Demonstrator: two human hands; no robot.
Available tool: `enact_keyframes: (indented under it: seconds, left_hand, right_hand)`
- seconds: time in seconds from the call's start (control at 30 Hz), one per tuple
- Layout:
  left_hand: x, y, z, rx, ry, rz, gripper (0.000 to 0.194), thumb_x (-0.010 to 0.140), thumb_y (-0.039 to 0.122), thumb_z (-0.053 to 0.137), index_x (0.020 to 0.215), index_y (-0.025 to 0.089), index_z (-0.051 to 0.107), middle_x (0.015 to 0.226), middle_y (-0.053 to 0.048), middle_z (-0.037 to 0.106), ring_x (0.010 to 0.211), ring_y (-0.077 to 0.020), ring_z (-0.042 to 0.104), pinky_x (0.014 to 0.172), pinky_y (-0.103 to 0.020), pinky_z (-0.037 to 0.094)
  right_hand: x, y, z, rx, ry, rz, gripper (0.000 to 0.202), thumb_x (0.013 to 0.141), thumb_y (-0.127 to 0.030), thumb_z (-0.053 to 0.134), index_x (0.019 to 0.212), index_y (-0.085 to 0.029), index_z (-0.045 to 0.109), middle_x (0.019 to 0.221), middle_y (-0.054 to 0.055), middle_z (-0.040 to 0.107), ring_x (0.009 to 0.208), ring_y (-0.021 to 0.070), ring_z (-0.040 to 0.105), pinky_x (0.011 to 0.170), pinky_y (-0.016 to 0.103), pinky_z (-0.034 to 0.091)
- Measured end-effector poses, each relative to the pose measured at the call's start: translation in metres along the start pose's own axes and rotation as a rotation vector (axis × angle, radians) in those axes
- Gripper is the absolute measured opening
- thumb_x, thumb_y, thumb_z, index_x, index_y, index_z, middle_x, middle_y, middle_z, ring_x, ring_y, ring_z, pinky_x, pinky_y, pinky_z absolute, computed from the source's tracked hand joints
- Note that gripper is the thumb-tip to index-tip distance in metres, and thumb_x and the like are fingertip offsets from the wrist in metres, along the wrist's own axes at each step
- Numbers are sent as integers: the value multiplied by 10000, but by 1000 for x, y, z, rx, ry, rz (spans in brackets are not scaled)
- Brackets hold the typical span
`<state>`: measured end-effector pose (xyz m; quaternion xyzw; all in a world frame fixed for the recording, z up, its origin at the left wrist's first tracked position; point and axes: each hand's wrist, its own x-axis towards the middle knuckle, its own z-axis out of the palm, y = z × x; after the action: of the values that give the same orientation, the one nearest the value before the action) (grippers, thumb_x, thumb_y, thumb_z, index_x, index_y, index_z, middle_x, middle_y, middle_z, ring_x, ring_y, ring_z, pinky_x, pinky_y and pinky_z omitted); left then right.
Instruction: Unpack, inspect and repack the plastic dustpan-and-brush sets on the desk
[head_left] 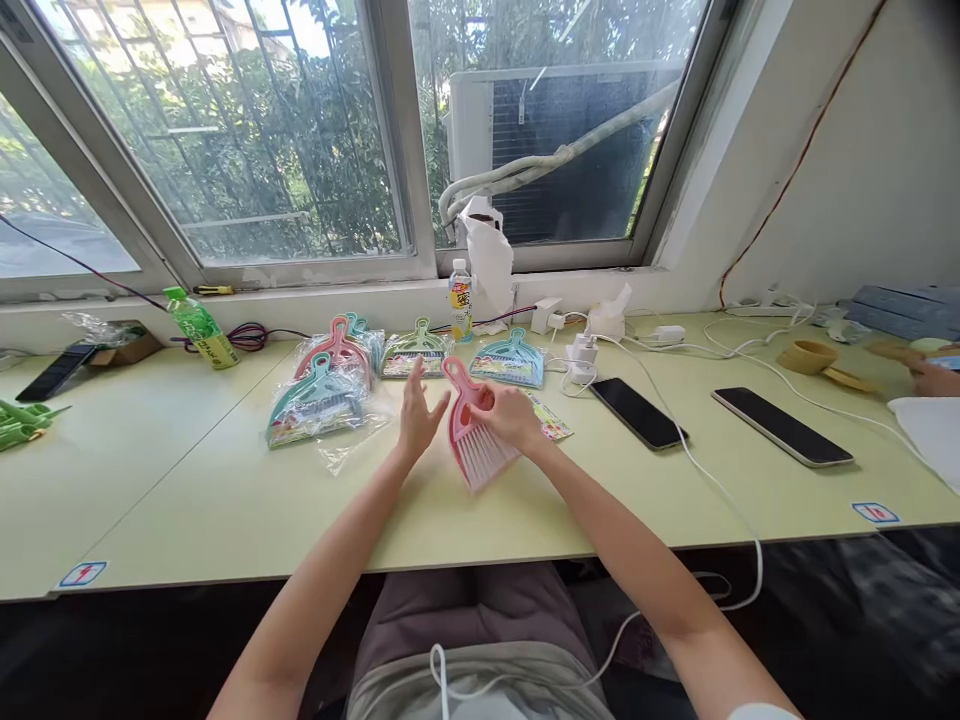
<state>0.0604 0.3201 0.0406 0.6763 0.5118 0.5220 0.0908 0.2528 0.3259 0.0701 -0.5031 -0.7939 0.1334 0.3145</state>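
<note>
A pink dustpan and brush set (480, 450) with pale bristles is held above the table in my right hand (511, 415), whose fingers wrap round its upper part. My left hand (421, 410) is just left of the set, fingers spread, holding nothing. A colourful printed card (547, 415) lies partly behind my right hand. Wrapped green (319, 400) and pink (341, 350) sets are piled on the left, beside a loose clear bag (352, 440). Behind my hands lie another green set (420, 345) and a blue one (514, 358).
On the pale green table (262, 510) are two dark phones (637, 412), (781, 427), a white charger (581, 358) with cables, a yellow drink bottle (460, 300) and a tilted green bottle (201, 328). Another person's hand (934, 375) shows at the far right, near a tape roll (806, 357).
</note>
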Motion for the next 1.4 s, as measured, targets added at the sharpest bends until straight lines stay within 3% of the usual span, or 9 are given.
enact_keyframes:
  seconds: [0.13, 0.17, 0.23, 0.37, 0.53, 0.67, 0.87, 1.23, 1.4]
  left_hand:
    - [-7, 15, 5, -539, -558, -403, 527, 916, 497, 519, 1397, 286, 485, 1181, -95, 689, 1076, -269, 665, 796, -375, 578]
    - [-9, 16, 6, -613, -655, -476, 544, 873, 480, 598, 1371, 275, 518, 1144, -95, 701, 1025, -266, 682, 753, -344, 579]
    - [-13, 15, 8, -697, -704, -571, 579, 774, 392, 729, 1313, 248, 572, 1119, -94, 705, 965, -248, 692, 700, -288, 568]
    - [-8, 4, 5, -746, -514, -639, 515, 709, 296, 746, 1205, 218, 631, 1085, -80, 709, 880, -210, 691, 601, -226, 529]
    - [7, -8, -7, -810, -272, -666, 515, 696, 284, 712, 1198, 219, 616, 1061, -62, 710, 881, -200, 688, 650, -253, 566]
    - [10, -15, -6, -833, -123, -700, 559, 663, 265, 726, 1204, 214, 597, 1048, -61, 715, 871, -190, 694, 680, -279, 588]
    - [10, -26, 4, -845, -62, -742, 510, 641, 248, 744, 1130, 209, 605, 996, -56, 717, 821, -187, 691, 666, -287, 586]
    - [12, -23, 2, -795, -6, -771, 439, 649, 225, 742, 1054, 194, 575, 914, -33, 690, 727, -139, 666, 666, -266, 564]
    - [11, -25, 3, -798, -20, -767, 436, 654, 234, 747, 1052, 180, 579, 932, -49, 697, 749, -145, 670, 662, -261, 560]
  right_hand:
    - [0, -1, 2, 19, 67, 92, 229, 871, -428, 607, 949, -216, 644, 867, 32, 718, 783, 173, 646, 649, 248, 383]
    - [1, 1, 0, 21, 66, 101, 226, 897, -424, 575, 927, -214, 652, 866, 35, 720, 778, 170, 647, 653, 249, 390]
    - [5, 9, -6, 1, 127, 135, 275, 954, -409, 482, 904, -211, 665, 876, 45, 724, 784, 171, 651, 662, 252, 401]
    - [15, 35, -29, -194, 249, 319, 310, 972, -366, 439, 943, -210, 705, 924, 92, 727, 874, 220, 668, 695, 281, 427]
    - [21, 79, -46, -433, -37, 518, 271, 836, -425, 685, 895, -165, 740, 1039, 184, 708, 998, 319, 673, 764, 362, 484]
    - [21, 100, -44, -429, -193, 524, 349, 731, -505, 776, 828, -171, 750, 1000, 182, 719, 982, 323, 682, 768, 372, 501]
    - [23, 97, -39, -413, -325, 434, 250, 687, -415, 825, 813, -205, 772, 935, 120, 733, 984, 292, 672, 774, 352, 482]
    - [24, 86, -41, -380, -361, 405, 117, 698, -231, 809, 810, -210, 782, 934, 92, 742, 962, 258, 676, 738, 307, 471]
    - [25, 89, -37, -383, -334, 399, 301, 688, -245, 821, 978, -211, 749, 1040, 93, 733, 1032, 253, 659, 782, 312, 471]
